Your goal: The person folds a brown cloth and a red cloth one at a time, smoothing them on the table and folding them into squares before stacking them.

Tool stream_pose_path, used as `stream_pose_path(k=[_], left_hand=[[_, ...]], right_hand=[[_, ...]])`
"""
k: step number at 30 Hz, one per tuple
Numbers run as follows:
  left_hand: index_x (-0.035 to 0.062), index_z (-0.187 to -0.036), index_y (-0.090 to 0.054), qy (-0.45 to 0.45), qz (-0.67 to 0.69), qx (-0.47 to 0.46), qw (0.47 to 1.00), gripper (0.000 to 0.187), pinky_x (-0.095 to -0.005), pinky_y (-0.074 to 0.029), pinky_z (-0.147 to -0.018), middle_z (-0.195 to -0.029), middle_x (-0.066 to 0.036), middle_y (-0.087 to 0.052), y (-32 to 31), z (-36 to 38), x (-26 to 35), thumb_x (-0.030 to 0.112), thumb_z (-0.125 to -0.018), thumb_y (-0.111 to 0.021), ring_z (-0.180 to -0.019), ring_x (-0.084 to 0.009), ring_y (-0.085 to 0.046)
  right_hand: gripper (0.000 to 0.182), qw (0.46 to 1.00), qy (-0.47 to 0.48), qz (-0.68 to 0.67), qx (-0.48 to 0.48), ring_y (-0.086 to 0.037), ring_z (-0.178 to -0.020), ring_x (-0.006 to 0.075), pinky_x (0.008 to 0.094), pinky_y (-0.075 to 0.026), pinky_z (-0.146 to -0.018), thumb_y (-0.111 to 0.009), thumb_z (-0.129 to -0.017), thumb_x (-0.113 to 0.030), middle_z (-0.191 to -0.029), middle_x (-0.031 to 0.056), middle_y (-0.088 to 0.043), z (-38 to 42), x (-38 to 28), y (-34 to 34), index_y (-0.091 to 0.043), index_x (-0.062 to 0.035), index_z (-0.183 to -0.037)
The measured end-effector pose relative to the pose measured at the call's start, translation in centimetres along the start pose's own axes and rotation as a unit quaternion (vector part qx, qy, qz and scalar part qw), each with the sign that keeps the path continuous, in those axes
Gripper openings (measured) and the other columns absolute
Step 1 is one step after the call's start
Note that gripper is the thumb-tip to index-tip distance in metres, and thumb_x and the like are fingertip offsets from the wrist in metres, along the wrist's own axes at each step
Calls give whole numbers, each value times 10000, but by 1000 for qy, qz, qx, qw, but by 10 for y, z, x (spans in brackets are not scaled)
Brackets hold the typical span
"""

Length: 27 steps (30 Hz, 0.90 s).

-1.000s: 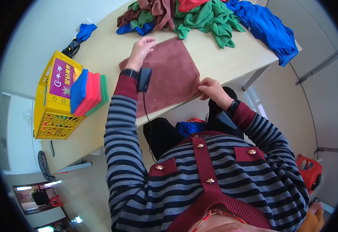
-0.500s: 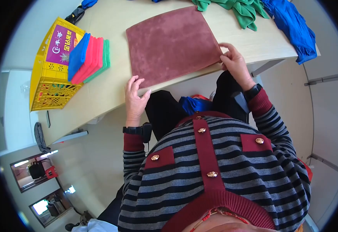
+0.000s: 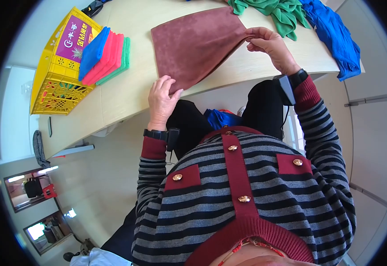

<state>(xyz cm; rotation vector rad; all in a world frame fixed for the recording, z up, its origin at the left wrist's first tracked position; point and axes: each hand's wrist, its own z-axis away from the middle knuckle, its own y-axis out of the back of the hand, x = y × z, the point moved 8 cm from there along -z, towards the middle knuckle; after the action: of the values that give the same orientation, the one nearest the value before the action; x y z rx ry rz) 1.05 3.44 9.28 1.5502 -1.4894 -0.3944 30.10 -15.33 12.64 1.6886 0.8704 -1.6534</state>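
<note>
A reddish-brown cloth [image 3: 193, 42] lies on the pale table [image 3: 127, 99], its near right corner lifted and folded away from the table's front edge. My right hand [image 3: 271, 48] pinches that raised corner between thumb and fingers. At the near left corner, my left hand [image 3: 161, 99] rests with its fingertips on the cloth, the thumb spread apart from the fingers. Whether the left fingers grip the cloth is hard to tell.
Left of the cloth stands a yellow crate [image 3: 51, 84], with folded blue, red and green cloths [image 3: 107, 60] against it. A crumpled green cloth [image 3: 284, 15] and a blue cloth [image 3: 335, 37] lie at the back right.
My right hand has moved up and away from me, lifting and folding the cloth's near right corner. My left hand stays at the near left corner, slightly farther right in view.
</note>
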Motion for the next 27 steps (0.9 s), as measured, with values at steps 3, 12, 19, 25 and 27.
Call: stream_pose_path(k=[3,12,19,25,27], left_hand=[[57,-1048,-672,9,-5,-16,1000,349,-415,-504,-931,-1165,-103,-658,-5,3,0,153,-743,-813,-1084,-314,-615],[61,-1002,-680,-59,-59,10,996,339,-407,-524,-844,-1079,-99,-672,-12,0,24,141,-704,-819,-994,-302,-637],[31,-998,-667,210,231,-74,947,110,-258,-510,-811,-1004,-20,-667,-34,-1,-56,9,-891,-685,-891,-109,-645],[16,-944,-663,225,409,-37,884,43,-217,-483,-827,-999,5,-641,-35,-3,-68,-10,-935,-629,-917,-72,-608],[10,-938,-657,210,406,-37,888,59,-234,-487,-853,-998,-20,-645,-37,-1,-68,-34,-917,-622,-937,-107,-619]], right_hand=[[263,998,18,58,10,-677,-858,101,257,-565,-818,-583,-978,-82,-1046,68,-699,-5,-1,3,-653,-15,-1222],[191,990,44,123,62,-629,-696,58,198,-526,-652,-606,-985,-125,-844,1,-678,-13,-10,11,-692,-38,-1132],[189,985,44,148,82,-600,-650,49,184,-495,-599,-606,-987,-142,-804,-10,-657,-17,-9,26,-692,-39,-1120],[188,982,0,152,108,-586,-630,54,191,-477,-576,-605,-979,-150,-787,-4,-650,-18,13,42,-681,-18,-1089],[187,981,-14,156,114,-585,-629,56,193,-474,-573,-604,-978,-150,-784,-3,-648,-18,18,46,-678,-14,-1083]])
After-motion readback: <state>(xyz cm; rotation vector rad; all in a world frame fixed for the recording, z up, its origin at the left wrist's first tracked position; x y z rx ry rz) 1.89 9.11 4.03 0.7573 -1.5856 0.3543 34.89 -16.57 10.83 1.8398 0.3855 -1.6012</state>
